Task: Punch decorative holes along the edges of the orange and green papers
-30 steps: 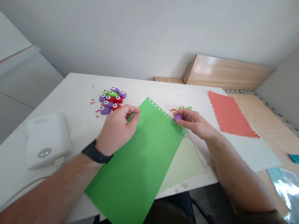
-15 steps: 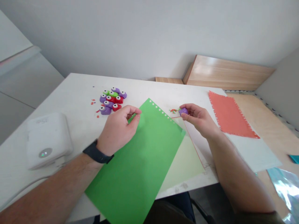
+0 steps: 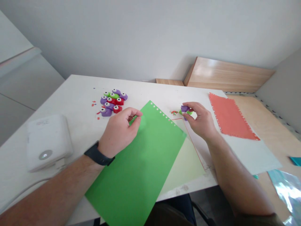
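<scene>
My left hand (image 3: 122, 130), with a dark band at the wrist, has thumb and index tips pinched together at the left edge of a green sheet (image 3: 150, 157). Whether they grip the sheet or something tiny, I cannot tell. White star shapes run along the sheet's upper right edge. My right hand (image 3: 199, 121) holds a purple craft punch (image 3: 184, 109) between thumb and fingers, beyond the sheet's right corner. A green punch (image 3: 181, 111) shows just behind it, partly hidden. Small red and green paper bits (image 3: 174, 112) lie to their left.
Several purple, red and green punches with eye-like tops (image 3: 110, 105) are grouped at the left back. A white device (image 3: 49, 141) with a cable stands at the left. An orange sheet (image 3: 231, 116) with notched edges lies right. Under the green sheet is a pale sheet (image 3: 185, 169).
My right hand has turned the purple punch more upright and shifted slightly, revealing more of the green one. My left hand and the green sheet have stayed nearly in place.
</scene>
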Demonstrator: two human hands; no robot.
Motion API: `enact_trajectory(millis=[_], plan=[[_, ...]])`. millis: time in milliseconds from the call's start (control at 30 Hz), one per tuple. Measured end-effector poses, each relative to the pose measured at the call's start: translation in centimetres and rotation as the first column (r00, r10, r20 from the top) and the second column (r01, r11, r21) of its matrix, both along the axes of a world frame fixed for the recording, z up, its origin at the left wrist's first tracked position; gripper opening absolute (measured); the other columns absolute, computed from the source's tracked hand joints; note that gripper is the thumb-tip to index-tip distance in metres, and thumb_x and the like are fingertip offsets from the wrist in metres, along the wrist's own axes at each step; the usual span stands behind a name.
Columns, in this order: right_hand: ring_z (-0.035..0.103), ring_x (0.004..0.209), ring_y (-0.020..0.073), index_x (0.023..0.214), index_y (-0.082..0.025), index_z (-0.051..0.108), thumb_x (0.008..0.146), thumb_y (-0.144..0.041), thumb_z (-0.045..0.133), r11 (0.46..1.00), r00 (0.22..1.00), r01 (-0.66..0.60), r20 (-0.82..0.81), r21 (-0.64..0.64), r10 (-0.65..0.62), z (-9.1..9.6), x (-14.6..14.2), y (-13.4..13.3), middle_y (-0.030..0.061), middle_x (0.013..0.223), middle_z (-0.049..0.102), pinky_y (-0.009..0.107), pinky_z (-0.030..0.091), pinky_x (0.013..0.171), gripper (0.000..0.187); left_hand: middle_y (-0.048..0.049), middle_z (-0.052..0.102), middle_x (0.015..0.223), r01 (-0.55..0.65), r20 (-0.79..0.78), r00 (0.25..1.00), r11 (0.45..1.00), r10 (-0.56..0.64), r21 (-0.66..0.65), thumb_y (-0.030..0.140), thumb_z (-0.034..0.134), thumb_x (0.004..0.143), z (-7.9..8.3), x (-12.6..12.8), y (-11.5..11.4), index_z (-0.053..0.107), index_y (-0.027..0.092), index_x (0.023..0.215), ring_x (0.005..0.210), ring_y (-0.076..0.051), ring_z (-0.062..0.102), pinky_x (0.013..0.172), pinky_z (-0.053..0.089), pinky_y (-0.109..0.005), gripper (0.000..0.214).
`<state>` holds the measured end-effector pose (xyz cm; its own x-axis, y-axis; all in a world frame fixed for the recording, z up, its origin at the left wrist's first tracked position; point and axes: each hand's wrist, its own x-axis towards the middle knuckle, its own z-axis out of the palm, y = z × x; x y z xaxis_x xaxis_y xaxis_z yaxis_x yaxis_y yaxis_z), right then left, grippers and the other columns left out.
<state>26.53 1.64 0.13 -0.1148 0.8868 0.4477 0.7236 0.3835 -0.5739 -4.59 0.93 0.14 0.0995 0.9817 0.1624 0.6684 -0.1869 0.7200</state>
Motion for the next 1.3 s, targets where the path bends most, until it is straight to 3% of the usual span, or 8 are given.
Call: enact_trajectory(millis=[267, 600, 1100, 1300], plan=[[0.065, 0.113, 0.0281, 0.127, -0.026, 0.068, 0.093, -0.022, 0.064, 0.999, 0.999, -0.034, 0.028, 0.024, 0.034, -0.6, -0.4, 0.0, 0.0109, 0.128, 0.069, 0.047, 0.051, 0.104, 0.034, -0.0012, 0.077, 0.104, 0.002, -0.006, 1.0, 1.0, -0.002, 0.011, 0.038, 0.059, 0.094, -0.1, 0.1, 0.0, 0.07, 0.026, 0.108, 0.088, -0.022, 0.07, 0.08, 0.054, -0.034, 0.022], [0.061, 0.118, 0.0326, 0.126, -0.027, 0.07, 0.092, -0.03, 0.07, 0.999, 0.99, 0.018, 0.143, 0.034, -0.022, -1.6, -0.5, 0.5, 0.0101, 0.121, 0.075, 0.054, 0.046, 0.107, 0.034, -0.0015, 0.078, 0.103, -0.002, -0.013, 1.0, 1.0, 0.002, 0.001, 0.04, 0.058, 0.094, -0.2, 0.1, 0.0, 0.069, 0.026, 0.108, 0.089, -0.022, 0.071, 0.078, 0.054, -0.033, 0.023], [0.064, 0.11, 0.0313, 0.124, -0.024, 0.067, 0.095, -0.04, 0.067, 0.989, 0.987, 0.146, 0.063, -0.011, -0.145, -1.5, -0.4, 0.5, 0.0123, 0.115, 0.074, 0.05, 0.049, 0.098, 0.033, -0.0007, 0.077, 0.103, 0.002, -0.008, 1.0, 1.0, -0.002, 0.012, 0.038, 0.06, 0.094, -0.3, 0.1, 0.0, 0.069, 0.026, 0.107, 0.086, -0.021, 0.071, 0.078, 0.053, -0.033, 0.02], [0.063, 0.114, 0.0321, 0.121, -0.024, 0.067, 0.094, -0.038, 0.068, 0.995, 0.988, 0.097, 0.124, 0.003, -0.096, -1.8, -0.5, 0.6, 0.0125, 0.116, 0.073, 0.051, 0.048, 0.101, 0.031, -0.001, 0.077, 0.103, 0.011, -0.003, 1.0, 1.0, -0.011, 0.014, 0.038, 0.06, 0.094, -0.3, 0.1, 0.1, 0.069, 0.025, 0.107, 0.09, -0.022, 0.071, 0.079, 0.053, -0.033, 0.02]])
